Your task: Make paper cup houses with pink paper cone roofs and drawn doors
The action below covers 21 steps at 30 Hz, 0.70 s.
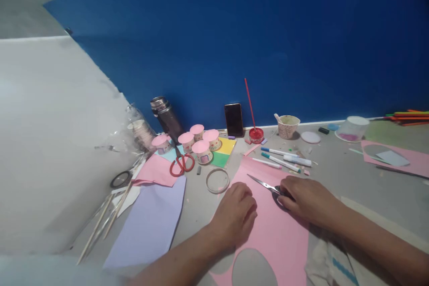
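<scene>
Left hand [236, 214]: half-curled, hold unclear, at 9-o'clock edge of pink paper [268, 232] | right hand [298, 194]: round scissors [265, 183], tips toward 10 | surface [196, 214] strip separates lilac sheet [150, 219], 9 o'clock

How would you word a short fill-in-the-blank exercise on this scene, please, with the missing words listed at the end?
1. The right hand holds a pair of dark-handled ____.
2. The sheet that lies partly under the left hand is coloured ____.
3. The number of pink-topped cups grouped on the table is ____.
4. The phone stands in front of a panel coloured ____.

Missing words: scissors; pink; five; blue.
</scene>
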### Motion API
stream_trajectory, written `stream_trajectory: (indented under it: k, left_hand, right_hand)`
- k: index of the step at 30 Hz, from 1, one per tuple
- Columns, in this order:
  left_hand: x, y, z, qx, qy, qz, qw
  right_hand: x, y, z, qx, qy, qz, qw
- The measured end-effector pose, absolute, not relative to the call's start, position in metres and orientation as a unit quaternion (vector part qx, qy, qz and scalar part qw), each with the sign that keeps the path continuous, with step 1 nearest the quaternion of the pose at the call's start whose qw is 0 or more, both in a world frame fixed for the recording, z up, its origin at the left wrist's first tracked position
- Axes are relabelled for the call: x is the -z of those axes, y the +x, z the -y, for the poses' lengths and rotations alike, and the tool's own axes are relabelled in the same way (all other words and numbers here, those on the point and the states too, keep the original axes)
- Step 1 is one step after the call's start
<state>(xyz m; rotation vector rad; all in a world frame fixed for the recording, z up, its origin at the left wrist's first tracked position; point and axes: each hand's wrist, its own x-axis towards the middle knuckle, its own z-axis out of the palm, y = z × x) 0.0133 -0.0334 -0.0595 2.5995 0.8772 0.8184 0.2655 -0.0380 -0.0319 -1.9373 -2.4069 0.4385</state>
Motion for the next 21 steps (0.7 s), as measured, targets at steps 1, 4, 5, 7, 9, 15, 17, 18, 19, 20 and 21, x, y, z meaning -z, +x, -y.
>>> stream_trajectory:
  k: [1, 4, 5, 7, 9, 15, 17, 18, 19, 20, 21]
  left_hand:
    - [0.060, 0.013, 0.033, -0.299, 0.895, -0.300, 0.141]
    - [0.059, 0.013, 0.034, -0.336, 0.882, -0.294, 0.150]
    - [0.058, 0.013, 0.035, -0.343, 0.879, -0.294, 0.154]
    - [0.056, 0.014, 0.038, -0.353, 0.870, -0.302, 0.164]
    - [0.051, 0.011, 0.040, -0.355, 0.865, -0.309, 0.175]
    - [-0.021, -0.085, 0.006, -0.368, 0.779, -0.508, 0.021]
    - [-0.065, -0.146, -0.022, -0.363, 0.660, -0.654, -0.069]
    - [-0.086, -0.176, -0.039, -0.359, 0.619, -0.692, -0.099]
    - [-0.105, -0.204, -0.057, -0.312, 0.568, -0.749, -0.138]
    - [-0.121, -0.228, -0.075, -0.288, 0.546, -0.771, -0.153]
    - [-0.133, -0.248, -0.092, -0.270, 0.541, -0.781, -0.158]
  right_hand:
    - [0.033, 0.267, 0.037, -0.136, -0.628, 0.766, 0.010]
    - [0.037, 0.271, 0.033, -0.139, -0.644, 0.752, -0.001]
    - [0.039, 0.271, 0.033, -0.143, -0.646, 0.750, -0.004]
    - [0.045, 0.273, 0.033, -0.149, -0.643, 0.751, -0.002]
    - [0.051, 0.275, 0.032, -0.156, -0.642, 0.751, 0.003]
    - [0.063, 0.279, 0.027, -0.201, -0.634, 0.747, 0.013]
    - [0.063, 0.279, 0.027, -0.206, -0.631, 0.748, 0.016]
    - [0.062, 0.278, 0.027, -0.205, -0.629, 0.749, 0.018]
    - [0.061, 0.279, 0.027, -0.204, -0.628, 0.751, 0.019]
    - [0.061, 0.279, 0.027, -0.204, -0.626, 0.752, 0.023]
    - [0.062, 0.280, 0.028, -0.205, -0.624, 0.754, 0.027]
